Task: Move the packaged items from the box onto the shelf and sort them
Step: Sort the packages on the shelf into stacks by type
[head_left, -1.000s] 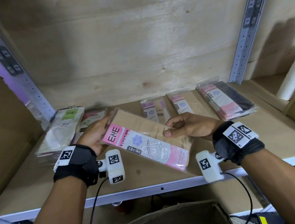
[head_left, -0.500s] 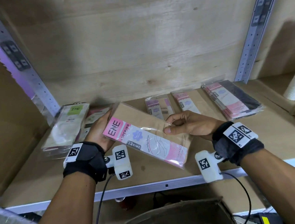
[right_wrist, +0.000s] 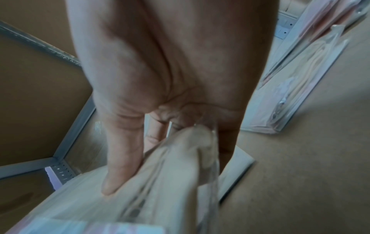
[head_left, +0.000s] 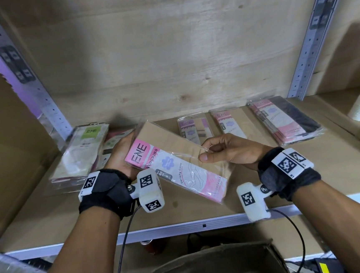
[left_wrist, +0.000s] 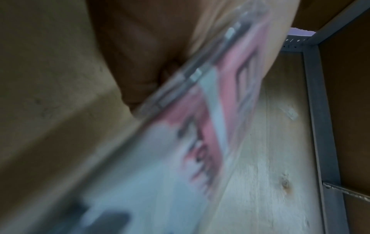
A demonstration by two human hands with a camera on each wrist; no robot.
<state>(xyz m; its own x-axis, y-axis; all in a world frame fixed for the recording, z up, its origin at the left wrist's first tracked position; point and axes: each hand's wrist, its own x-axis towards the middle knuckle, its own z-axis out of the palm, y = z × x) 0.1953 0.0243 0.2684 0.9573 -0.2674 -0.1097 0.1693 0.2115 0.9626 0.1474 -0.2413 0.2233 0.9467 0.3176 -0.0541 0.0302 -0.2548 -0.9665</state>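
beyond the left hand [head_left: 122, 154], on the shelf [head_left: 204, 225]: green-label packet stack [head_left: 80, 153], with another packet [head_left: 112, 144] just beside it, partly behind the hand; left hand cups the upper end of the pink stocking packet [head_left: 177, 165], held tilted above the shelf, while the right hand [head_left: 230, 151] pinches its clear wrapper edge between thumb and fingers. beyond the right hand: two single pink packets [head_left: 192, 127], then a dark packet stack [head_left: 282, 121] to its right; box [head_left: 218, 265] below the hands
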